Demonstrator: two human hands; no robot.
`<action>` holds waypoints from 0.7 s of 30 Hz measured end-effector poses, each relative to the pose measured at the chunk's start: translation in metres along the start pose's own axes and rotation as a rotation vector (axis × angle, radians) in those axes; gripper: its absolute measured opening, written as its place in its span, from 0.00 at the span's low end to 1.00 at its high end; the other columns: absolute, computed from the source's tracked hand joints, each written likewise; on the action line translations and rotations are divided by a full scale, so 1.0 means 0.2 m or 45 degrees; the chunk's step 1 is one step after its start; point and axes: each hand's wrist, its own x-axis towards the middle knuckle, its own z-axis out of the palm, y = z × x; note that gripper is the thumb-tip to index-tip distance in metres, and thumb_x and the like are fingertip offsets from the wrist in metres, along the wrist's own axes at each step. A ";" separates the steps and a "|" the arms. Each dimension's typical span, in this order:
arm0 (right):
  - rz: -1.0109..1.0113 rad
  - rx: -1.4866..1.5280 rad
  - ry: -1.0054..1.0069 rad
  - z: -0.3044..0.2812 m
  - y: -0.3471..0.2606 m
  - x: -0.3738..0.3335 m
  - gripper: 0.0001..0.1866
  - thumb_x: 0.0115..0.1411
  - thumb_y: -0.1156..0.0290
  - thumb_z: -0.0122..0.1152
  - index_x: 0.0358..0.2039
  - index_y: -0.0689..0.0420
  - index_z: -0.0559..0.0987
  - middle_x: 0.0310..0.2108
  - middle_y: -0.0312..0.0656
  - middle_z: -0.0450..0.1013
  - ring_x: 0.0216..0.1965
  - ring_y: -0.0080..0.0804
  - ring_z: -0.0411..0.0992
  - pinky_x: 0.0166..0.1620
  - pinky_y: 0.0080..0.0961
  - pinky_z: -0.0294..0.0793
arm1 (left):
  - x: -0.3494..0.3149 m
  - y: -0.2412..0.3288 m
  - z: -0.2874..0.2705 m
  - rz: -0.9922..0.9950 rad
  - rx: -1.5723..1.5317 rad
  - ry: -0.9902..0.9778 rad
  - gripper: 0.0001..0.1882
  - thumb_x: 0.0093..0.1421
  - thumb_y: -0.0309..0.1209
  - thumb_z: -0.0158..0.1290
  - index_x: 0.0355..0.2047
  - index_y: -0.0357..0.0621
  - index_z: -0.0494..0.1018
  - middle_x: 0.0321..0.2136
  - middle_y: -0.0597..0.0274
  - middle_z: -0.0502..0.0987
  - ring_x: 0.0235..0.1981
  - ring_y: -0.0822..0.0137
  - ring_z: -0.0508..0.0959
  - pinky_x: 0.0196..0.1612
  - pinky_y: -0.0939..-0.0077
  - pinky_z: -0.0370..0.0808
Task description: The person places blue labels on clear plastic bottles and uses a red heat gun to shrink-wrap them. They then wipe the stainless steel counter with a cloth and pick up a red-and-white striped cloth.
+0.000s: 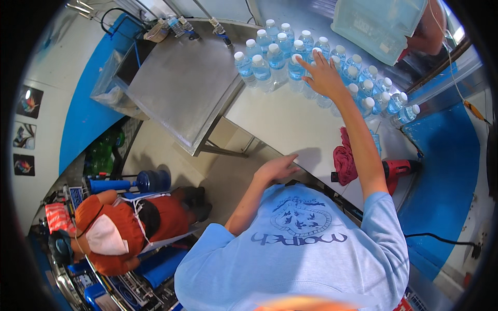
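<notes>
Blurred orange shape [314, 302] at the lower rim is closest to the camera, with the light blue shirt [293, 254] just beyond it. From left to right, the bare metal surface [179, 88] comes first, then the left hand [277, 167], thumb apart and fingers loosely extended, gripping nothing that shows, near the edge of the white surface [280, 116]. Beyond it, capped bottles [296, 71] stand upright in a close group along the far side. Over them reaches the right hand [327, 75], fingers spread; whether it touches the white caps cannot be told. A red cloth [344, 158] and a red power tool [398, 168] lie farther right.

To handle this reach well, I would come down from above, settle on 1 bottle at a time and press lightly, since close neighbours could tip; 2 hands would steady the group better.

As for containers, green bottles [106, 150] sit at far left, contents unclear. Next come a clear plastic bag [115, 98] holding something pale and a large blue jug [154, 181], its fill hidden. The capped bottles appear to hold clear liquid behind blue labels, levels unreadable. At upper right, a translucent tub [376, 28] shows no clear contents.
</notes>
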 end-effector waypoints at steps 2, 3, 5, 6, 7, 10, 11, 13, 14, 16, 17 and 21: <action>0.005 0.000 0.052 0.01 -0.01 -0.01 0.33 0.69 0.54 0.58 0.72 0.27 0.60 0.74 0.61 0.50 0.75 0.54 0.48 0.72 0.62 0.48 | 0.00 -0.03 -0.08 0.054 0.001 0.018 0.34 0.69 0.46 0.53 0.68 0.38 0.61 0.61 0.38 0.72 0.60 0.43 0.74 0.61 0.58 0.72; -0.005 0.020 0.107 0.02 -0.01 -0.01 0.33 0.69 0.54 0.58 0.72 0.27 0.60 0.73 0.60 0.50 0.75 0.54 0.49 0.71 0.63 0.49 | -0.01 -0.05 -0.11 0.106 -0.006 0.044 0.34 0.69 0.46 0.52 0.68 0.38 0.62 0.61 0.39 0.72 0.60 0.43 0.74 0.61 0.57 0.72; 0.019 0.027 0.137 0.05 -0.03 -0.01 0.32 0.69 0.55 0.59 0.72 0.27 0.61 0.73 0.60 0.52 0.75 0.54 0.50 0.71 0.63 0.49 | -0.05 -0.13 -0.14 0.202 -0.019 0.067 0.33 0.70 0.46 0.52 0.67 0.38 0.62 0.61 0.39 0.72 0.60 0.43 0.74 0.61 0.57 0.72; 0.016 0.025 0.187 0.06 -0.03 -0.01 0.32 0.69 0.56 0.59 0.72 0.28 0.62 0.73 0.59 0.53 0.74 0.55 0.50 0.71 0.64 0.50 | -0.06 -0.18 -0.16 0.248 -0.020 0.078 0.33 0.70 0.46 0.52 0.67 0.38 0.63 0.61 0.40 0.72 0.59 0.44 0.75 0.61 0.57 0.72; 0.034 0.013 0.189 0.07 -0.04 0.00 0.32 0.69 0.56 0.59 0.71 0.29 0.62 0.72 0.59 0.54 0.74 0.55 0.51 0.71 0.64 0.50 | -0.08 -0.23 -0.17 0.255 -0.011 0.043 0.33 0.69 0.46 0.52 0.67 0.38 0.63 0.61 0.40 0.72 0.59 0.44 0.75 0.61 0.57 0.72; 0.095 0.029 0.225 0.08 -0.08 0.02 0.29 0.68 0.58 0.59 0.69 0.34 0.65 0.70 0.60 0.56 0.73 0.56 0.53 0.70 0.65 0.51 | -0.16 -0.40 -0.20 0.217 0.015 -0.072 0.32 0.69 0.46 0.53 0.66 0.38 0.64 0.59 0.41 0.74 0.59 0.44 0.75 0.60 0.57 0.72; 0.116 0.036 0.239 0.08 -0.10 0.03 0.28 0.68 0.58 0.59 0.68 0.36 0.66 0.70 0.61 0.56 0.73 0.57 0.53 0.70 0.65 0.52 | -0.19 -0.46 -0.20 0.202 0.002 -0.091 0.32 0.69 0.46 0.53 0.65 0.38 0.65 0.57 0.41 0.75 0.58 0.44 0.75 0.59 0.56 0.73; 0.168 -0.031 0.216 0.06 -0.14 0.06 0.25 0.68 0.59 0.59 0.65 0.41 0.68 0.67 0.62 0.59 0.71 0.59 0.56 0.68 0.65 0.55 | -0.24 -0.54 -0.21 0.173 -0.019 -0.081 0.31 0.69 0.46 0.53 0.64 0.38 0.66 0.56 0.41 0.76 0.57 0.44 0.76 0.58 0.56 0.74; 0.194 -0.063 0.200 0.05 -0.16 0.08 0.24 0.68 0.59 0.59 0.63 0.43 0.70 0.66 0.63 0.60 0.70 0.59 0.58 0.67 0.65 0.57 | -0.27 -0.57 -0.21 0.157 -0.026 -0.055 0.31 0.69 0.47 0.53 0.64 0.38 0.66 0.57 0.42 0.76 0.58 0.44 0.76 0.58 0.56 0.74; 0.233 0.002 0.097 0.00 -0.19 0.14 0.22 0.67 0.59 0.59 0.59 0.46 0.71 0.61 0.63 0.65 0.65 0.60 0.63 0.65 0.65 0.60 | -0.32 -0.64 -0.22 0.095 -0.147 -0.009 0.32 0.69 0.47 0.53 0.65 0.38 0.66 0.58 0.43 0.75 0.58 0.45 0.76 0.58 0.57 0.74; 0.268 0.015 0.003 -0.03 -0.19 0.17 0.21 0.67 0.59 0.60 0.58 0.47 0.71 0.58 0.63 0.67 0.63 0.61 0.65 0.63 0.65 0.62 | -0.35 -0.67 -0.22 0.050 -0.267 0.009 0.32 0.69 0.47 0.53 0.65 0.38 0.66 0.58 0.43 0.75 0.58 0.46 0.76 0.58 0.57 0.74; 0.378 0.197 -0.157 -0.12 -0.17 0.27 0.18 0.66 0.60 0.59 0.54 0.49 0.71 0.51 0.58 0.72 0.57 0.59 0.71 0.61 0.63 0.65 | -0.43 -0.78 -0.19 -0.054 -0.323 0.191 0.33 0.68 0.48 0.54 0.66 0.39 0.66 0.60 0.44 0.75 0.59 0.49 0.77 0.59 0.60 0.74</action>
